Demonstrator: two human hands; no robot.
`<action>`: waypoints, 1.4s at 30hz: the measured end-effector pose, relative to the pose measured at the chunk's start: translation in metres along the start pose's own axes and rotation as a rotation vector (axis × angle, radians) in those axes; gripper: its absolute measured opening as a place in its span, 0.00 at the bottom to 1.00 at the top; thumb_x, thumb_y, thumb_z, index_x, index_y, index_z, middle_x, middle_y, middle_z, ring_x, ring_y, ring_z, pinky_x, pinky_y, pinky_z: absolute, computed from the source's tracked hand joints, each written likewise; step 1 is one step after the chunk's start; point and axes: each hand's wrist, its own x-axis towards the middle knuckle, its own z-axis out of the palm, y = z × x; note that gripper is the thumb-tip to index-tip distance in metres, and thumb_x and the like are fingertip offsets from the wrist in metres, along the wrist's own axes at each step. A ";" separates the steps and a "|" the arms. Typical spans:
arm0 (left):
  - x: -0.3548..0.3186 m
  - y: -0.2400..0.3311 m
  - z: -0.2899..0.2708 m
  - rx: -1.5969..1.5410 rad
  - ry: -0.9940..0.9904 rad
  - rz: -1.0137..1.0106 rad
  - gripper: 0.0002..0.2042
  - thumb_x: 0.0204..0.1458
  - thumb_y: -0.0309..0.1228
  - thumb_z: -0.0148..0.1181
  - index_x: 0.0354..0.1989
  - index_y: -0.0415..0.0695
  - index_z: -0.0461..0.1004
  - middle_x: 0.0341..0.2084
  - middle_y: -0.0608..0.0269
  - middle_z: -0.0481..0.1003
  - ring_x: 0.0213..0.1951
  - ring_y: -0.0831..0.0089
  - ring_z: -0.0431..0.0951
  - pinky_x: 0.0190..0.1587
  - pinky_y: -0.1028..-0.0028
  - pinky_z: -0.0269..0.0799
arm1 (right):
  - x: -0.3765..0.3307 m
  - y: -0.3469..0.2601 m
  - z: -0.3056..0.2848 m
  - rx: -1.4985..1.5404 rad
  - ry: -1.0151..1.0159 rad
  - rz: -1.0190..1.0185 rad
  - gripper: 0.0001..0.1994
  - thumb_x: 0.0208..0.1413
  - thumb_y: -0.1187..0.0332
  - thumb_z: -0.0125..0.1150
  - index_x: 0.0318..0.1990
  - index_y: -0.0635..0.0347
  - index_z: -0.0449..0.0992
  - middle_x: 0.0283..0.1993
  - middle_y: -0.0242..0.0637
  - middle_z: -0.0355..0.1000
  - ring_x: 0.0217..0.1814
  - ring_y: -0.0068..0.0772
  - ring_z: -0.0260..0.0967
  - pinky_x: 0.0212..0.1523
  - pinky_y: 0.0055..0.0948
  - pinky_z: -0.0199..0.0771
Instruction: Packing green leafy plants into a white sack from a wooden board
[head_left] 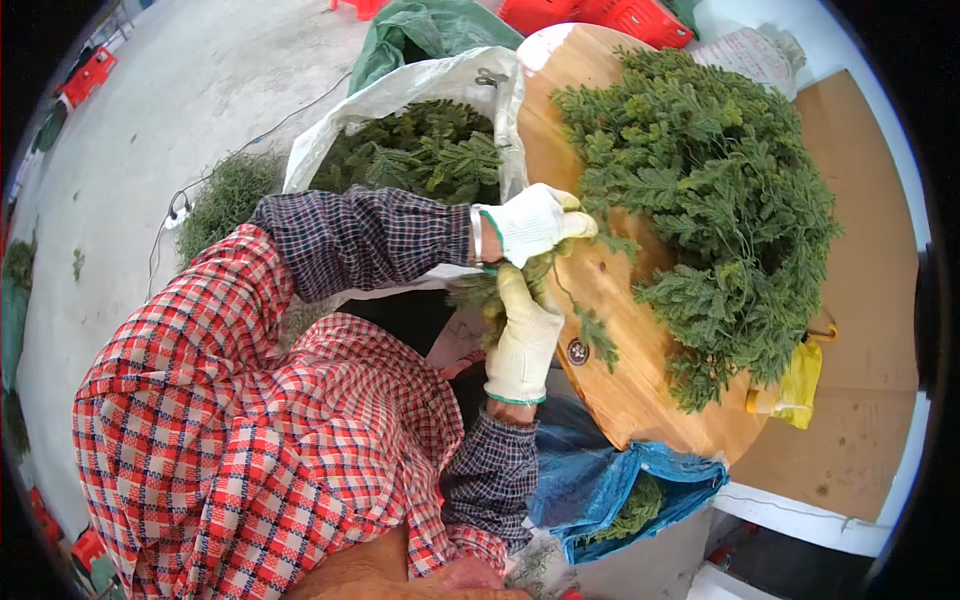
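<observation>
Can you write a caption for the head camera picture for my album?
Two gloved hands, left and right, grip a green sprig bunch beside a round wooden board.

Before you stands a round wooden desk [640, 390]. On its top lies a large heap of green fern-like sprigs [715, 200]; a few loose sprigs [598, 335] rest near its edge, and a yellow bag [795, 385] sits at its rim.
</observation>
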 end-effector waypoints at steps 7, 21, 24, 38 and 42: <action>-0.016 0.027 0.013 -0.181 0.001 -0.215 0.13 0.55 0.40 0.57 0.38 0.41 0.74 0.18 0.67 0.70 0.16 0.78 0.71 0.17 0.77 0.67 | -0.010 0.021 -0.011 0.297 -0.077 0.107 0.11 0.61 0.64 0.51 0.42 0.62 0.71 0.32 0.36 0.73 0.28 0.26 0.70 0.29 0.24 0.70; 0.058 -0.006 0.060 0.279 0.139 0.547 0.12 0.60 0.33 0.48 0.40 0.41 0.76 0.24 0.68 0.74 0.23 0.83 0.68 0.28 0.81 0.65 | -0.072 -0.008 -0.002 0.269 -0.237 0.101 0.11 0.61 0.61 0.48 0.35 0.60 0.69 0.27 0.34 0.67 0.26 0.28 0.65 0.29 0.27 0.68; 0.056 0.029 0.039 0.323 0.083 0.382 0.10 0.60 0.32 0.48 0.42 0.43 0.74 0.21 0.70 0.70 0.19 0.85 0.66 0.22 0.82 0.61 | -0.118 -0.023 -0.018 -0.503 0.038 -0.423 0.08 0.59 0.67 0.51 0.38 0.63 0.72 0.33 0.39 0.71 0.32 0.32 0.69 0.34 0.30 0.70; 0.011 0.045 0.019 -0.357 -0.356 -0.268 0.15 0.61 0.37 0.50 0.50 0.40 0.69 0.12 0.77 0.55 0.10 0.87 0.53 0.10 0.81 0.46 | -0.141 0.040 -0.348 -1.393 1.067 0.609 0.27 0.60 0.45 0.36 0.63 0.46 0.58 0.54 0.53 0.68 0.52 0.58 0.68 0.52 0.50 0.68; 0.005 0.051 0.010 -0.472 -0.472 -0.338 0.13 0.61 0.35 0.49 0.50 0.44 0.67 0.13 0.78 0.55 0.10 0.87 0.52 0.09 0.83 0.46 | -0.149 0.010 -0.327 -1.284 1.492 0.278 0.24 0.60 0.52 0.41 0.63 0.44 0.60 0.56 0.47 0.68 0.53 0.54 0.68 0.50 0.51 0.67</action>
